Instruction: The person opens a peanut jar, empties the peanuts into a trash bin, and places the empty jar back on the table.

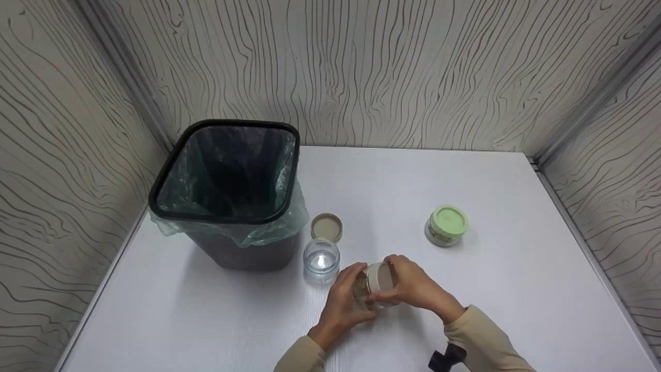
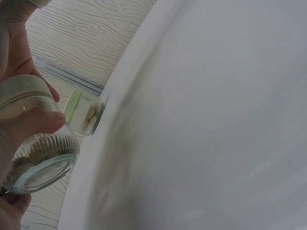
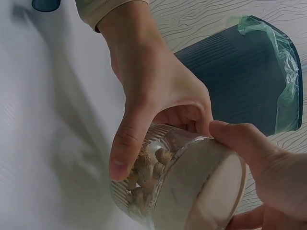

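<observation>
While both hands (image 1: 382, 292) grip a jar (image 1: 373, 284), wood-grain walls (image 1: 392, 67) enclose the white table (image 1: 516, 289).

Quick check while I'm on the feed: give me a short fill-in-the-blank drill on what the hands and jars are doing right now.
1. Both hands hold one jar; the right hand grips its ____.
2. The bin is lined with a ____ bag.
3. The open, empty jar stands beside a loose ____.
4. The jar standing alone has a ____ lid.

Missing words: lid; green; lid; green
</observation>
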A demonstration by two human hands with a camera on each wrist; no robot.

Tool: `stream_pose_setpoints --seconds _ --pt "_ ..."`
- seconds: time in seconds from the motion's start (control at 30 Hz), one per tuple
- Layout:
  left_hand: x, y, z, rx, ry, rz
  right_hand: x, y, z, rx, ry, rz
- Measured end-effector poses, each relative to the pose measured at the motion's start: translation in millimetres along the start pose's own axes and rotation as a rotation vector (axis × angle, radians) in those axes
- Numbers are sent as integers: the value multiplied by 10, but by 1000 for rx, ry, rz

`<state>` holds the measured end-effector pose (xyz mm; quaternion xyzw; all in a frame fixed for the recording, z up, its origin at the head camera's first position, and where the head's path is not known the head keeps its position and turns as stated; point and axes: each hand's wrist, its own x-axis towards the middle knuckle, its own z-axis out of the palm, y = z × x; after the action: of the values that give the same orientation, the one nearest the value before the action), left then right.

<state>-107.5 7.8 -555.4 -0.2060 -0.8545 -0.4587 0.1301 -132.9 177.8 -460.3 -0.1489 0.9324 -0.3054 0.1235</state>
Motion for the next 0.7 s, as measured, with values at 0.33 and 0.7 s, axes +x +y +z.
stream_pose_setpoints --seconds 0.33,0.7 --pt "12 -20 -2 -8 19 9 -4 35 -30 -51 -3 -96" --pt "33 -35 -39 -63 1 -39 5 84 -44 -72 28 -238"
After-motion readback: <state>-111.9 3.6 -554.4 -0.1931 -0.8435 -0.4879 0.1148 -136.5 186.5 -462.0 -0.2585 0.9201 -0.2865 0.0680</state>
